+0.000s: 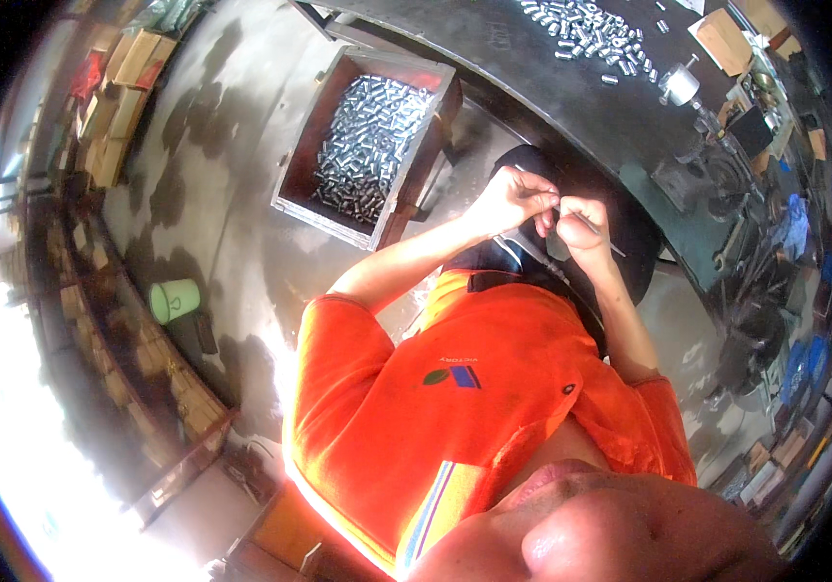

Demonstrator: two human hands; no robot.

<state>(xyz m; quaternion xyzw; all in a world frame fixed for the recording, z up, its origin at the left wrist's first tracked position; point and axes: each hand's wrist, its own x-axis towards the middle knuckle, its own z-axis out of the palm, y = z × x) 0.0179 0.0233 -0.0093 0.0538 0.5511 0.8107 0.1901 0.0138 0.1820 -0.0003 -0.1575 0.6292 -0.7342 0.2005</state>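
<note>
Both hands pinched a thin metal rod over the lap.
The left hand and right hand gripped the rod near one end; it looked light, stiff, slippery, best held by fingertips.

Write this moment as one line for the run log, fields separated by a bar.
left hand: pinching thin metal rod | right hand: gripping same rod | near: box of metal cylinders, workbench
</note>
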